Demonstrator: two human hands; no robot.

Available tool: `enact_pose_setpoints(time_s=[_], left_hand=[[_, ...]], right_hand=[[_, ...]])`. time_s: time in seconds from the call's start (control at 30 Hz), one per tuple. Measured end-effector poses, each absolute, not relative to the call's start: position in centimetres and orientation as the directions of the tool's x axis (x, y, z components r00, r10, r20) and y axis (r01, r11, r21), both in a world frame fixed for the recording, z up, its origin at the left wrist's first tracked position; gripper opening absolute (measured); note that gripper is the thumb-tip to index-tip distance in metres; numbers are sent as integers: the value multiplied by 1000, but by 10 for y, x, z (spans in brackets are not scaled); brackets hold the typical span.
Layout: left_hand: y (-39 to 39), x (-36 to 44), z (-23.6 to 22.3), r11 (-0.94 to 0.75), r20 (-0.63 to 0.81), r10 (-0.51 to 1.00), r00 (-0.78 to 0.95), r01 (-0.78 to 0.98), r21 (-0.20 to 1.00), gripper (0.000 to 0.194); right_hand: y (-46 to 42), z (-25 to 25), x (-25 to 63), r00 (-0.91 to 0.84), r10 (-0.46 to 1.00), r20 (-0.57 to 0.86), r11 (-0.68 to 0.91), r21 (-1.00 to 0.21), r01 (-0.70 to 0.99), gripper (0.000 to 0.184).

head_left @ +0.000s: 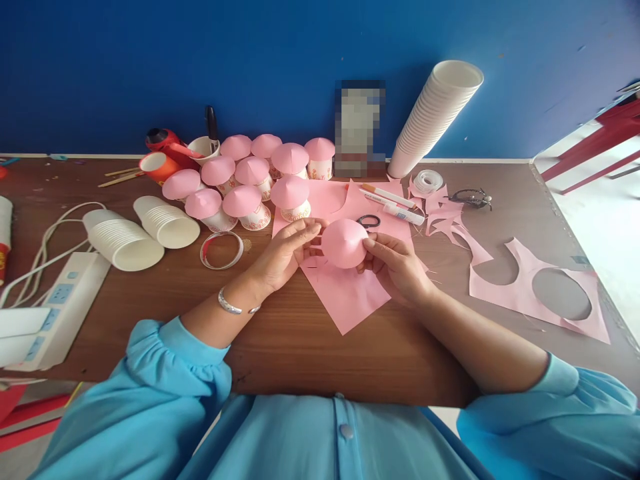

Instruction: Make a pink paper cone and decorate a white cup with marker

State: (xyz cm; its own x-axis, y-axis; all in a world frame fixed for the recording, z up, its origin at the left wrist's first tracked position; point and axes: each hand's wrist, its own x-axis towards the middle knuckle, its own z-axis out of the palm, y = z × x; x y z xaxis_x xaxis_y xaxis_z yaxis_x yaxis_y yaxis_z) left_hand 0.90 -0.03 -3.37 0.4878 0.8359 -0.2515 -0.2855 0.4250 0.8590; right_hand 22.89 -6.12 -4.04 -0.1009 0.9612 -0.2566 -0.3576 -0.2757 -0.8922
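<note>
Bright, even light fills the view, strongest at the right, where the pale floor point(575, 157) washes out almost to white. A soft sheen lies on the right of the bench point(300, 360), with browner, darker tones toward its left and front. A faint shadow falls behind the leaning cup stack point(430, 117). Wide-angle distortion bends the edges, coarse pixel blocks hide one upright patch, and the hands point(285, 257) look fairly sharp.

the object point(360, 130) by the wall is pixelated; the right edge cuts red furniture point(603, 139)
</note>
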Motion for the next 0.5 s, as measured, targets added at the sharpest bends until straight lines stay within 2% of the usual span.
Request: enact_pose_setpoints(time_s=[0.2,0.5], left_hand=[[-5,10,-27,475,-314,809,497,-238,847,28],[-16,2,-23,509,-380,804,458,-198,838,29]], right_hand=[[-64,-40,224,-142,958,-250,-286,-888,-360,45],[-70,-44,218,-176,937,-301,-343,-882,-322,40]])
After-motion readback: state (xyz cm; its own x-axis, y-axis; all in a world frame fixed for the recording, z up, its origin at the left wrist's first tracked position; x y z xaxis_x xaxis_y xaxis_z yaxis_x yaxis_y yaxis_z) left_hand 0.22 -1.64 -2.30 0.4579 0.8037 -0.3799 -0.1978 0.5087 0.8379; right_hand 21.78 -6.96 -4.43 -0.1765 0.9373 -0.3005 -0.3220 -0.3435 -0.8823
